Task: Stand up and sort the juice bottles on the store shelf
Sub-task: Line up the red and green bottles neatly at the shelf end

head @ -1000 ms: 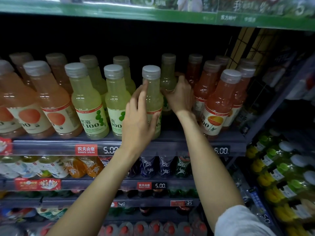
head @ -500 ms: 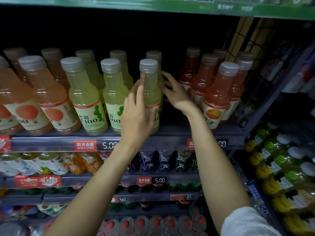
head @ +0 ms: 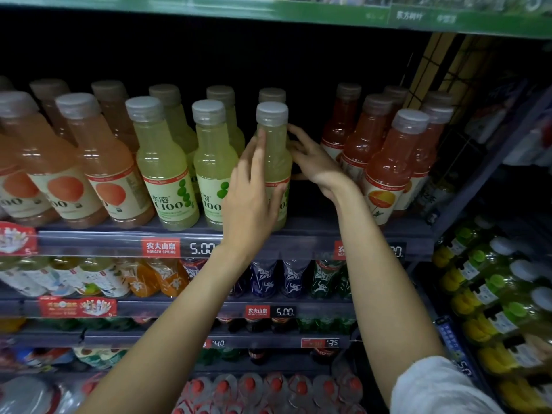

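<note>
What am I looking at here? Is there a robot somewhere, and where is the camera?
There is no robot in this picture. A person wears a wide-angle camera on the head, so you look forward and down along both bare arms at a store shelf.

On that shelf stand rows of juice bottles: orange bottles to the left, pale green bottles in the middle, red bottles to the right. A gap lies between the green and red rows.

The left hand wraps around the front green bottle at the right end of its row. The right hand reaches beside and behind it with fingers spread, holding nothing that I can see.

Lower shelves hold other drinks, and price tags run along the shelf edges.
</note>
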`<state>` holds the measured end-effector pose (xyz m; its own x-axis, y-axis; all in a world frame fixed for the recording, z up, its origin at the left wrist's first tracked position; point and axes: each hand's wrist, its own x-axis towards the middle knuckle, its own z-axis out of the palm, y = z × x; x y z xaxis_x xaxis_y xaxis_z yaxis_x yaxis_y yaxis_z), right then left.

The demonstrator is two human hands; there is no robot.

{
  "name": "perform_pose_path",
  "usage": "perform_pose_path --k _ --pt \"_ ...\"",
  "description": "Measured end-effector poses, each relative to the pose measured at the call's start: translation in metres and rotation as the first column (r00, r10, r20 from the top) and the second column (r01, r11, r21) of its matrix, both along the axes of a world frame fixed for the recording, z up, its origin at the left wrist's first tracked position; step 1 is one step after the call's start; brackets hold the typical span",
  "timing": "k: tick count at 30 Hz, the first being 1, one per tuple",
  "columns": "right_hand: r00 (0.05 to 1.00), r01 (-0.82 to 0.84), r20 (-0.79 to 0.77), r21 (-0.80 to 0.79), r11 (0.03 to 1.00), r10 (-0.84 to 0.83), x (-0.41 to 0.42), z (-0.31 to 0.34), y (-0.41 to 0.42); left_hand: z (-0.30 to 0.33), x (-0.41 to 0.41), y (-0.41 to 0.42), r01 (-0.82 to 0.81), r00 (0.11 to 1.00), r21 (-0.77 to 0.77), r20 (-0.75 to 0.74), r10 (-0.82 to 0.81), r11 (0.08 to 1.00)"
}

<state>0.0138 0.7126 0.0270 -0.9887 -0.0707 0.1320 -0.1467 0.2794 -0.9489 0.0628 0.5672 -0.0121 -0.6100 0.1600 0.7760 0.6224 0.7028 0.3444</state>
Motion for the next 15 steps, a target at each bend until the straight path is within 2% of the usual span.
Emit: perform_pose_path --k 4,9,12,15 --pt "0.999 0.023 0.036 -0.058 0.998 -0.021 0.004 -0.002 -0.004 -0.004 -0.002 0.000 0.010 1.000 0.020 -0.007 -0.009 1.000" --pt "0.992 0.111 -0.042 -0.123 0.986 -0.117 0.018 -0.017 -0.009 -0.012 0.000 0.000 0.058 0.998 0.105 -0.015 -0.056 0.993" --pt "0.950 0.266 -0.150 -0.066 0.962 -0.273 0.043 -0.020 -0.014 -0.014 0.014 -0.003 0.120 0.992 0.209 -0.054 -0.111 0.970" --pt "0.834 0.474 -0.332 0.022 0.880 -0.441 0.082 -0.027 -0.020 -0.008 0.026 -0.002 0.262 0.959 0.285 -0.187 -0.214 0.922"
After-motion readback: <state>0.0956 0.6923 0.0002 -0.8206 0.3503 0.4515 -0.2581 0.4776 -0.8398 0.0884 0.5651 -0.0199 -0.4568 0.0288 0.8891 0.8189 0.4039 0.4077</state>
